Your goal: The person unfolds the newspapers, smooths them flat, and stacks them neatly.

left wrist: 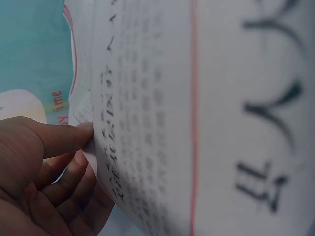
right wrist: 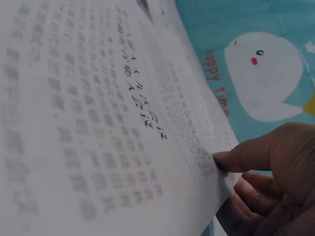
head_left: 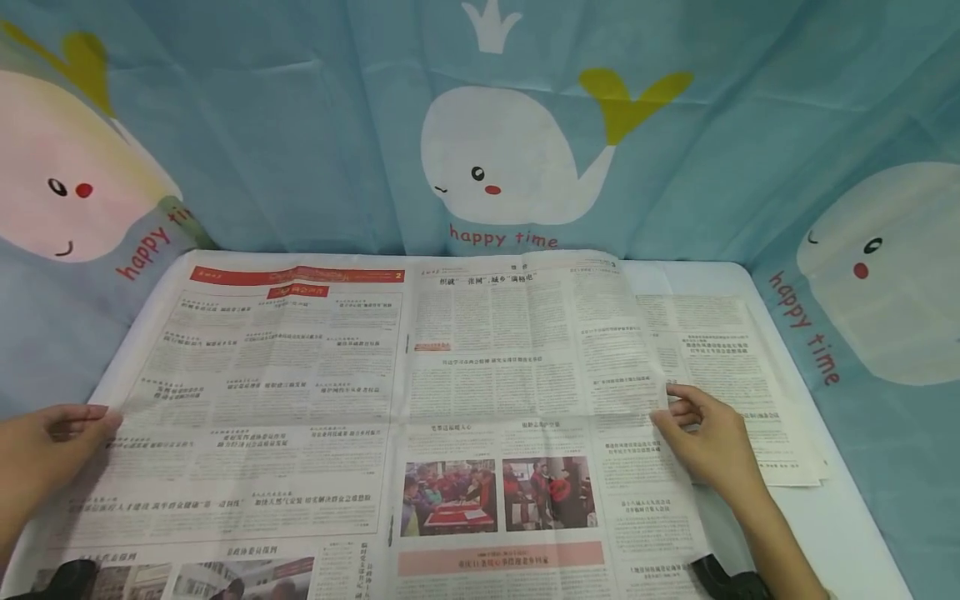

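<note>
While the left hand [head_left: 56, 454] pinches its nine o'clock edge and the right hand [head_left: 708, 433] its three o'clock edge, the newspaper [head_left: 382, 400] spreads between them, centre fold [head_left: 399, 383] running twelve to six.

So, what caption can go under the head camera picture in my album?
Left hand and right hand hold a spread newspaper by its side edges, before a blue whale-print cloth.

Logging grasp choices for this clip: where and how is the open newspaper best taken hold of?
Probably at its left and right edges, from each outer side, thumb above and fingers beneath: the open newspaper is thin and broad, so one-edge support might let it sag. The left hand and right hand pinch those edges.
</note>
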Demonstrator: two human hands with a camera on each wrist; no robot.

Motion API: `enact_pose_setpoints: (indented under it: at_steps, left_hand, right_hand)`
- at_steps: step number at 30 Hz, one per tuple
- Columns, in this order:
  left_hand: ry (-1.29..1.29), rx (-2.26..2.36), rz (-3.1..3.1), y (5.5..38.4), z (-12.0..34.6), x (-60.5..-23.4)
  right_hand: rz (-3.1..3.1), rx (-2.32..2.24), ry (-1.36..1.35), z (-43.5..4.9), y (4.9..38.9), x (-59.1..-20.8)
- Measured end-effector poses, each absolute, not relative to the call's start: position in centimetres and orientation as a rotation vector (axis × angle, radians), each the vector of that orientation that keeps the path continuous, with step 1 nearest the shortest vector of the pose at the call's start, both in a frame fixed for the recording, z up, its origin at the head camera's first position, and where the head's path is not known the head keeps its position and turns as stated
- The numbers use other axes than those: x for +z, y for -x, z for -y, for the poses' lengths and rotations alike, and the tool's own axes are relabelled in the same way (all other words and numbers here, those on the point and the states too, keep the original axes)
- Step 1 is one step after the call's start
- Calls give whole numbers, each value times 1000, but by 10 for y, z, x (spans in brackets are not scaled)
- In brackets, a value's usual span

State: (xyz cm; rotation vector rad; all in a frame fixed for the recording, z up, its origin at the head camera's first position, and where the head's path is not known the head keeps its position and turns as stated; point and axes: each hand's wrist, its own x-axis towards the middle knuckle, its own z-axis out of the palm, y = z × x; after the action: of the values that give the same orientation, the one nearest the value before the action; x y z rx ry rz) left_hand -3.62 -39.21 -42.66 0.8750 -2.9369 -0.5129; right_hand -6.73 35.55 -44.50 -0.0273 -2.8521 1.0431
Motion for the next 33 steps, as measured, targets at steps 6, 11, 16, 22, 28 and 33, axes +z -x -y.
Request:
enact_pose_setpoints:
  at_steps: [6,11,16,22,28,33]
  left_hand:
    - [-887,-475,2925,35,374,-417]
    - [-899,-399,2998,35,360,-409]
    - [-916,-268,3114,38,354,-405]
    - [-920,-176,3135,36,354,-407]
    - [-837,-258,3149,32,355,-404]
    - [-742,-252,3187,36,356,-406]
  right_hand:
    - [2847,942,38,-349,67,-448]
    - [2868,877,16,-347,66,-448]
    - [2876,832,5,-348,67,-446]
    - [2897,815,34,-349,64,-444]
    - [2897,827,16,-349,62,-444]
    - [2901,807,3,-348,61,-446]
